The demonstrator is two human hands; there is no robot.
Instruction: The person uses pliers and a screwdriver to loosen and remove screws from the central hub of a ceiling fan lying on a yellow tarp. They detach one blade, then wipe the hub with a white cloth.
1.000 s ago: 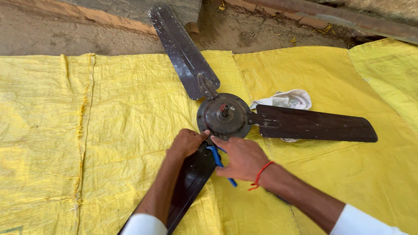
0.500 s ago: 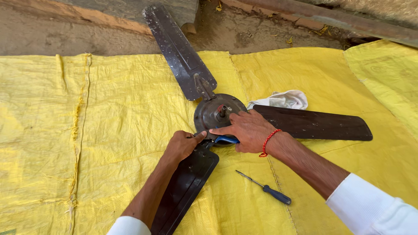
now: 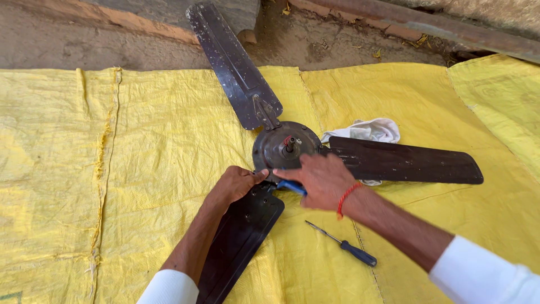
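A dark ceiling fan lies on a yellow woven sheet (image 3: 140, 169), its round motor hub (image 3: 284, 146) in the middle with three blades. My left hand (image 3: 236, 183) grips the root of the near blade (image 3: 236, 247) where it meets the hub. My right hand (image 3: 318, 179) is closed around a blue-handled tool (image 3: 292, 187) held against the hub's near edge. The tool's working end is hidden by my fingers. A red thread circles my right wrist.
A blue-handled screwdriver (image 3: 343, 245) lies loose on the sheet under my right forearm. A white rag (image 3: 365, 130) sits behind the right blade (image 3: 405, 164). The far blade (image 3: 233, 67) reaches over bare dirt ground and a brick edge.
My right hand left the screwdriver on the sheet and came up to the hub holding the blue-handled tool. My left hand has stayed on the near blade's root.
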